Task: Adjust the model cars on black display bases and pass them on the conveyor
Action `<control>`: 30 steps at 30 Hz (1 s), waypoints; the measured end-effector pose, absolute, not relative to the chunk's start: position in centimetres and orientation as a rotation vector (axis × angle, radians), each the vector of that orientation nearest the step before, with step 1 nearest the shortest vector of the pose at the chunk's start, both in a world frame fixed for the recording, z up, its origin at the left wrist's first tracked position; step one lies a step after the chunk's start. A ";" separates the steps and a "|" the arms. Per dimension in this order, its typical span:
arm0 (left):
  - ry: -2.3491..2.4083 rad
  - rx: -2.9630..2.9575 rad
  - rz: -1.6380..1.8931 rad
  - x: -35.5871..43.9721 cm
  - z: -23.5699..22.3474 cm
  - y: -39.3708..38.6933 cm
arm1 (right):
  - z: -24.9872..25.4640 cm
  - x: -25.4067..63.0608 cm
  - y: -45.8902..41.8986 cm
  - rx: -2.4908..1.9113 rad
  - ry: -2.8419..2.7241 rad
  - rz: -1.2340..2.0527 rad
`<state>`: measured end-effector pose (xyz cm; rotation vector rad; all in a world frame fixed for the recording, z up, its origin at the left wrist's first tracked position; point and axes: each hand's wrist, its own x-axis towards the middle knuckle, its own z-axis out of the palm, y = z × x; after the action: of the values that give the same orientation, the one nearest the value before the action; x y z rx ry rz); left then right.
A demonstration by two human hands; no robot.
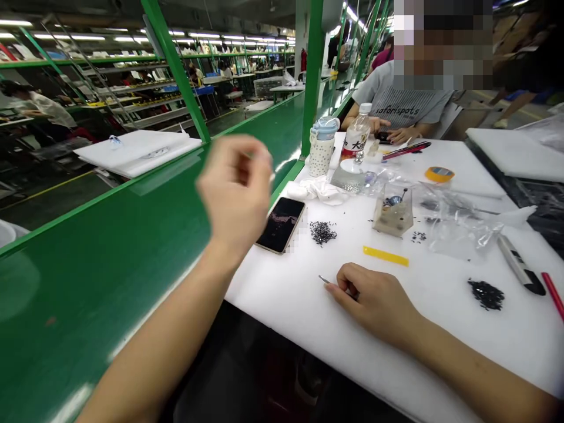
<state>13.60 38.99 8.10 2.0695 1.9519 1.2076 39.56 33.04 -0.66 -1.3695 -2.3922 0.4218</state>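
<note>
My right hand [374,302] rests on the white foam work surface [282,288], its fingers closed on a thin pair of metal tweezers [325,279] whose tip points left. My left hand [235,188] is raised and blurred above the edge of the green conveyor belt [101,276], fingers curled together. Nearest to it lies a black smartphone [281,225]. A small heap of tiny black parts [323,232] lies just above the tweezers, and a larger heap [486,294] lies to the right of my right hand.
A clear plastic box of parts [393,210], a plastic bag [462,232], a yellow strip [385,255], a marker [520,265], tape [439,174], a water bottle [356,135] and a flask [321,147] stand on the foam. A co-worker [405,100] sits across, hands on the far side.
</note>
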 end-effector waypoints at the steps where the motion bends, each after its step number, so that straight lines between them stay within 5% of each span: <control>1: 2.002 2.078 1.060 14.1 7.5 39.8 | -0.6 39.6 33.1 -1.369 -2.393 0.430; 7: 2.138 1.993 0.476 16.1 3.3 43.5 | -0.3 39.5 33.2 -1.364 -2.403 0.530; 19: 1.536 1.841 0.158 7.7 6.0 44.2 | -0.1 39.5 33.3 -1.411 -2.393 0.685; 30: 1.490 1.849 0.111 7.8 5.7 44.4 | -0.5 39.5 33.3 -1.445 -2.397 0.736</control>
<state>7.83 44.45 5.66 1.8488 1.4902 0.1113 39.48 33.31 -0.52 -1.4453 -2.3969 0.7357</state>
